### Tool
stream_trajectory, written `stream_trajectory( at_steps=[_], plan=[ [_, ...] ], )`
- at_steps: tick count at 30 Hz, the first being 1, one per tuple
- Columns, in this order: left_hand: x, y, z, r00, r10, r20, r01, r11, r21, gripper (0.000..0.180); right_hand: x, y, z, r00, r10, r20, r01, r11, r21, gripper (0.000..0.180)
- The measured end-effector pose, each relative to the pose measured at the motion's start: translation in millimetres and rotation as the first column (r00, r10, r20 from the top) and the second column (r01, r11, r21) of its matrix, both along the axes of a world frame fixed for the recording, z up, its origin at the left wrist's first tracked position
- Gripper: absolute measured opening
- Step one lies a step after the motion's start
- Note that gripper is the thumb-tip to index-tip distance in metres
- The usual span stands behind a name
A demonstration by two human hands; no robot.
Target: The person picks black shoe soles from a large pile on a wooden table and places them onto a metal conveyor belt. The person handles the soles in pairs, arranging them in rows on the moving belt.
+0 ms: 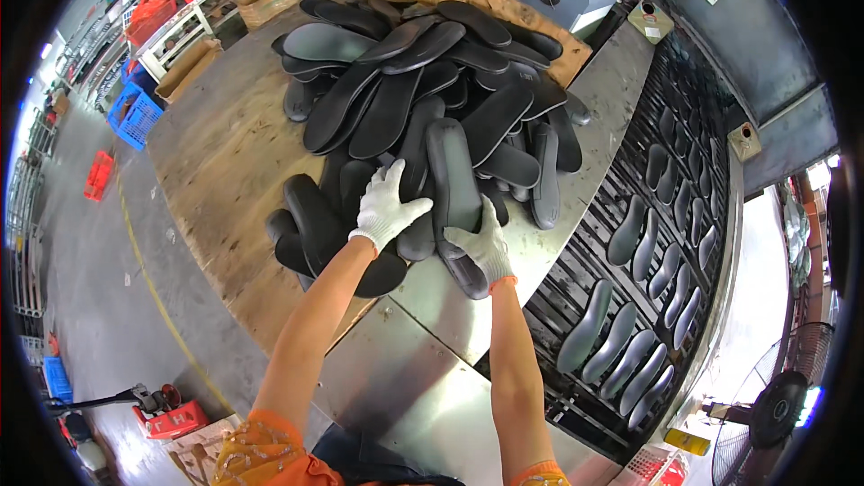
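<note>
— What do your hands have?

— My right hand [486,247] has its fingers clamped on the near end of one long black sole [454,193], at the front of the pile [423,81] on the wooden tabletop [216,153]. My left hand [387,207] rests on the soles beside it, fingers spread apart.

— And to your right?

— Grey soles lie in rows on a slatted conveyor [666,216].

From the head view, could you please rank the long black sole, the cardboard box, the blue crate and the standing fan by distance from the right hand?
1. Long black sole: gripped by the right hand, at the pile's near edge.
2. Cardboard box: off the table's far-left edge.
3. Blue crate: on the floor, left; too close to the box to rank firmly.
4. Standing fan: lower right.
</note>
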State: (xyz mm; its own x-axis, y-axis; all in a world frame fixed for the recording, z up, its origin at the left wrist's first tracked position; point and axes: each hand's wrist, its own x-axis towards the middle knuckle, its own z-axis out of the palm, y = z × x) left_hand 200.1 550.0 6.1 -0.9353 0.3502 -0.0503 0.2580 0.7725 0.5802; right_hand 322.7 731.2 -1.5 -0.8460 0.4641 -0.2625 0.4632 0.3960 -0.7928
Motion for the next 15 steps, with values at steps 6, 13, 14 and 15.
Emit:
stream_trajectory(
  at_steps=[6,13,14,15],
  plan=[
    [-9,2,-4,0.988,0.037,0.147,-0.052,0.993,0.101,0.096,-14,-6,-13,0.998,-0.068,-0.020,0.060,0.962,-0.265,0.105],
    [65,-39,-3,0.944,-0.071,0.321,0.005,0.980,0.200,0.081,74,-49,-34,0.964,-0.241,-0.116,0.089,0.696,-0.713,0.077],
    [80,-51,-3,0.929,-0.090,0.358,0.017,0.979,0.201,0.081,92,-57,-33,0.962,-0.251,-0.110,0.080,0.641,-0.763,0.078],
    [95,-61,-3,0.913,-0.112,0.393,0.030,0.977,0.209,0.080,111,-66,-30,0.966,-0.247,-0.076,0.113,0.666,-0.737,0.077]
  ],
)
